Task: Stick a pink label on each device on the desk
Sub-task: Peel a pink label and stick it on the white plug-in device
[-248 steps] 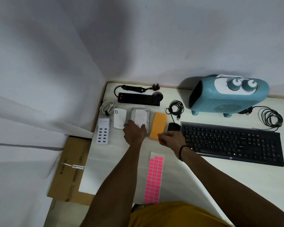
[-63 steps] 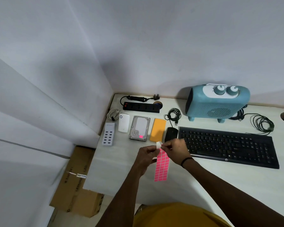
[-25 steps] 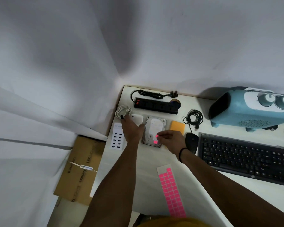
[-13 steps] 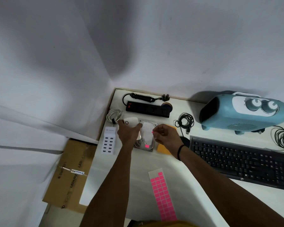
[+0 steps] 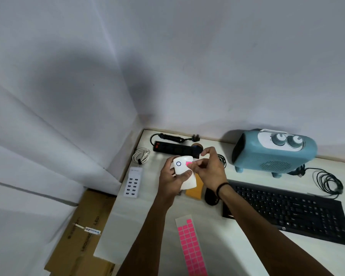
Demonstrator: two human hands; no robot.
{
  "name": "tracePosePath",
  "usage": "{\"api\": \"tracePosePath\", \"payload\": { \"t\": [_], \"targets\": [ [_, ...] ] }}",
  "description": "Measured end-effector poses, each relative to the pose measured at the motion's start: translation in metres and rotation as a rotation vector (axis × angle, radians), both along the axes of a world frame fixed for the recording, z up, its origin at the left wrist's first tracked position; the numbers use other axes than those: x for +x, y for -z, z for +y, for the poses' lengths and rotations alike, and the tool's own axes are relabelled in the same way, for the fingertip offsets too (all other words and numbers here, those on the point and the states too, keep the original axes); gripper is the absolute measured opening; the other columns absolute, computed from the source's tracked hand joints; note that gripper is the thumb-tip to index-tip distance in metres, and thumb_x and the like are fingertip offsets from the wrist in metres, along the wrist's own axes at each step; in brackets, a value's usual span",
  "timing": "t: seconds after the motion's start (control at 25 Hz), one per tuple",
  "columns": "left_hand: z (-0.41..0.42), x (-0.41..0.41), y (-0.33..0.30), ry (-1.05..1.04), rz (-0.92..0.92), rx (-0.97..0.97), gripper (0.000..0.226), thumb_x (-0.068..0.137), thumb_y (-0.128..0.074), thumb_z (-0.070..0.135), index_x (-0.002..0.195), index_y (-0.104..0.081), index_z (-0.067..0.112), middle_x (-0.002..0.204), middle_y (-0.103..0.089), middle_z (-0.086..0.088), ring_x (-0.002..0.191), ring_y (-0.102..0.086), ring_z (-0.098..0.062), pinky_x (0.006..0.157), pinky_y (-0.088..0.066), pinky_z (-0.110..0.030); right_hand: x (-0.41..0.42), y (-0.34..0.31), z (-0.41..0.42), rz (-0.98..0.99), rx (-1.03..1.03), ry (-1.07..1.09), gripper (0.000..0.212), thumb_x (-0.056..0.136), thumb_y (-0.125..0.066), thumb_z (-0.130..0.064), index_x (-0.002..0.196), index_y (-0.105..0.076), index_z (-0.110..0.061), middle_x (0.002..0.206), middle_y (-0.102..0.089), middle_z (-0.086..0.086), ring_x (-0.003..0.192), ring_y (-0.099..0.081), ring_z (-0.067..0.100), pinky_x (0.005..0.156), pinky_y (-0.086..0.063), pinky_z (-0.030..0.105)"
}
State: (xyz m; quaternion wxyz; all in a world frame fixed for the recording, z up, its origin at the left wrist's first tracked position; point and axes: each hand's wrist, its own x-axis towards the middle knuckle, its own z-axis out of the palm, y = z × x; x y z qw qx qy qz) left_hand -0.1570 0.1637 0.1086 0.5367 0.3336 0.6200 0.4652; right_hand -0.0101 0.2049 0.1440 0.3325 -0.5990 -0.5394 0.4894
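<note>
My left hand (image 5: 170,181) grips a small white device (image 5: 184,174) with a blue ring, lifted above the desk (image 5: 131,222). A pink label (image 5: 189,163) lies against the device's top right face, with the thumb and finger of my right hand (image 5: 209,172) pressed on it. The sheet of pink labels (image 5: 190,248) lies flat on the desk near the front edge. Both hands hide the hard drive behind them. An orange device (image 5: 194,193) and a black mouse (image 5: 210,197) show just below my right hand.
A white multi-port USB charger (image 5: 132,183), a coiled white cable (image 5: 141,155) and a black power strip (image 5: 173,149) sit at the left and back. A blue fan heater (image 5: 273,153) and black keyboard (image 5: 287,212) lie on the right. A cardboard box (image 5: 82,234) stands on the floor.
My left hand has lifted the white device off the desk toward me. My right hand has brought a pink label from above the hard drive onto the device's face.
</note>
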Motion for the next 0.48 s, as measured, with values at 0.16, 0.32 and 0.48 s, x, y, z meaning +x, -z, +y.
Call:
{"api": "tracePosePath", "payload": {
  "t": [0.16,0.32,0.48],
  "targets": [
    [-0.012,0.01,-0.015,0.008,0.082,0.033,0.057,0.081,-0.083,0.007,0.127,-0.058,0.03,0.108,-0.072,-0.001,0.085,-0.071,0.0,0.068,-0.063,-0.033,0.009,-0.018,-0.009,-0.089,0.066,0.021,0.05,0.076,-0.084,-0.023,0.098,-0.039,-0.018,0.071,-0.075,-0.002,0.069,-0.07,0.004,0.067,-0.05,0.018],
    [-0.024,0.019,-0.025,0.0,0.139,0.071,0.058,0.079,-0.084,0.012,0.124,-0.057,0.037,0.104,-0.073,0.003,0.095,-0.071,-0.012,0.072,-0.065,-0.04,0.013,-0.03,-0.019,-0.146,0.069,0.062,0.052,0.071,-0.086,-0.026,0.097,-0.041,-0.018,0.068,-0.074,-0.004,0.068,-0.07,0.004,0.068,-0.052,0.024],
    [-0.03,0.019,-0.032,0.012,0.136,0.087,0.059,0.079,-0.084,0.013,0.123,-0.058,0.042,0.106,-0.072,0.005,0.102,-0.07,-0.016,0.075,-0.065,-0.045,0.023,-0.048,-0.016,-0.264,0.008,0.039,0.059,0.06,-0.091,-0.041,0.094,-0.048,-0.019,0.069,-0.073,-0.007,0.069,-0.068,0.003,0.063,-0.048,0.023]
  ]
}}
